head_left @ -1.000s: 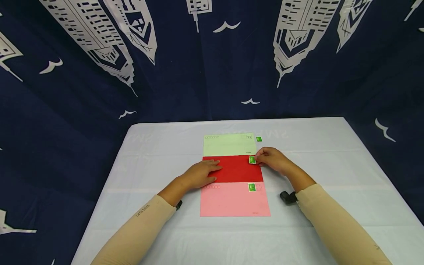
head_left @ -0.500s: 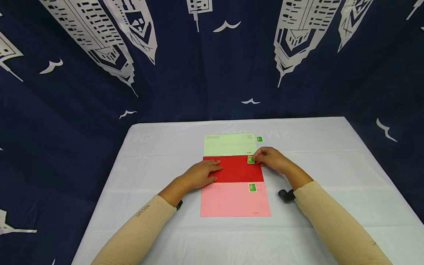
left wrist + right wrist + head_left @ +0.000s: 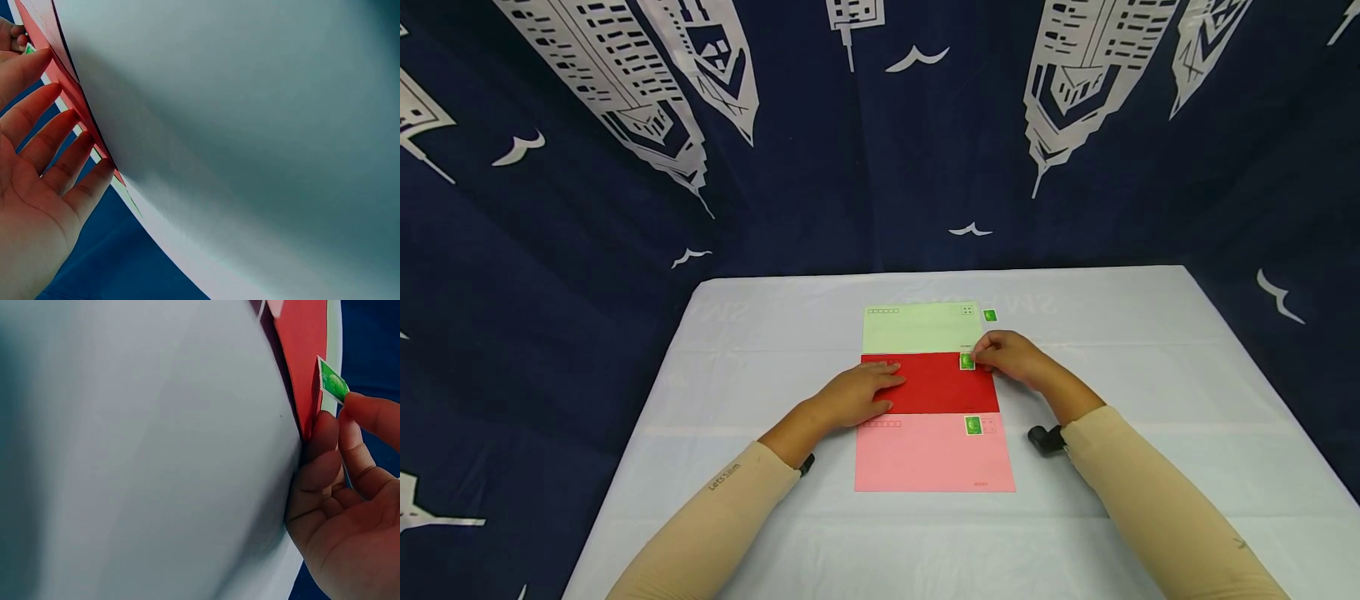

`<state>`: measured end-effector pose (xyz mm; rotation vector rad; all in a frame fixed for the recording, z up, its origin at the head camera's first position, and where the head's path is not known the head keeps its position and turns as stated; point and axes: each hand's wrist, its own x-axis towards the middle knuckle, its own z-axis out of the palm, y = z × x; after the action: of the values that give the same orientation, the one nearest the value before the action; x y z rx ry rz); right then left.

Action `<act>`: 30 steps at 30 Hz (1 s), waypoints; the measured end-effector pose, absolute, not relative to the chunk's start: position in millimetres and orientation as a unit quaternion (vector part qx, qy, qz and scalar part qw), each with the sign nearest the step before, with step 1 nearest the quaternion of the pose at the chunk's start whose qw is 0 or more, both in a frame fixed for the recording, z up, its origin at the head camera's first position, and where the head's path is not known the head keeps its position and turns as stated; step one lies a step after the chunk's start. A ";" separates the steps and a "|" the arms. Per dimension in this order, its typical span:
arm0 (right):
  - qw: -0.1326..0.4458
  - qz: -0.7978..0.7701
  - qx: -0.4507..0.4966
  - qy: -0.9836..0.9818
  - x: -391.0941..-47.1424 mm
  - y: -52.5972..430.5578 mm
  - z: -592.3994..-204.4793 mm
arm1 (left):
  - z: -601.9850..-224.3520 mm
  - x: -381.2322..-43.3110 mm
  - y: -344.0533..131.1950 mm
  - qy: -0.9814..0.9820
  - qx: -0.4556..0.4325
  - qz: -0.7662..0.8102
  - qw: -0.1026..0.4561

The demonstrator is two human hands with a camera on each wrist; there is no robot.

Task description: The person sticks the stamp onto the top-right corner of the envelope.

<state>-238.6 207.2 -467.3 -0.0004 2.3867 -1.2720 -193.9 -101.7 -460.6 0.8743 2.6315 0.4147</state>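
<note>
Three envelopes lie in a column on the table: a light green envelope (image 3: 921, 328) at the back, a red envelope (image 3: 936, 387) in the middle and a pink envelope (image 3: 934, 462) in front. My left hand (image 3: 853, 395) rests on the red envelope's left end, fingers spread and straight. At its upper right corner my right hand (image 3: 1018, 360) pinches a green postage stamp (image 3: 333, 381) by one edge between thumb and finger. In the right wrist view the stamp tilts over the red paper. Another green stamp (image 3: 973, 425) sits at the pink envelope's upper right.
A third green stamp (image 3: 989, 315) lies on the white tablecloth (image 3: 775, 333) just right of the green envelope. Behind the table hangs a dark blue curtain (image 3: 865, 183) with white prints. A black wrist camera (image 3: 1045, 439) sticks out from the right sleeve.
My right hand has shifted slightly left with the stamp, which now sits a little further in from the red envelope's right edge. The left hand has stayed in place.
</note>
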 end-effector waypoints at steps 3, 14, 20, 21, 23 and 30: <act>0.208 -0.451 -0.005 0.868 -238.9 206.4 -467.5 | -460.9 -193.7 -101.4 0.925 0.306 0.147 0.169; 0.193 -0.437 -0.011 0.878 -239.5 202.8 -468.7 | -460.7 -193.3 -100.9 0.925 0.305 0.147 0.169; 0.188 -0.419 0.000 0.888 -239.7 200.0 -471.7 | -461.6 -193.7 -100.8 0.925 0.306 0.145 0.169; 0.188 -0.415 0.000 0.890 -239.5 199.4 -471.5 | -461.8 -193.7 -100.9 0.925 0.307 0.145 0.169; 0.185 -0.410 0.001 0.893 -239.3 198.4 -471.5 | -462.2 -193.7 -101.0 0.925 0.307 0.145 0.169; 0.175 -0.384 -0.001 0.907 -239.6 197.6 -473.2 | -464.2 -194.8 -101.5 0.926 0.309 0.145 0.164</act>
<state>-239.6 197.6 -473.2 -0.0027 2.5697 -1.0874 -194.8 -101.5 -464.2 0.8794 2.6387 0.4126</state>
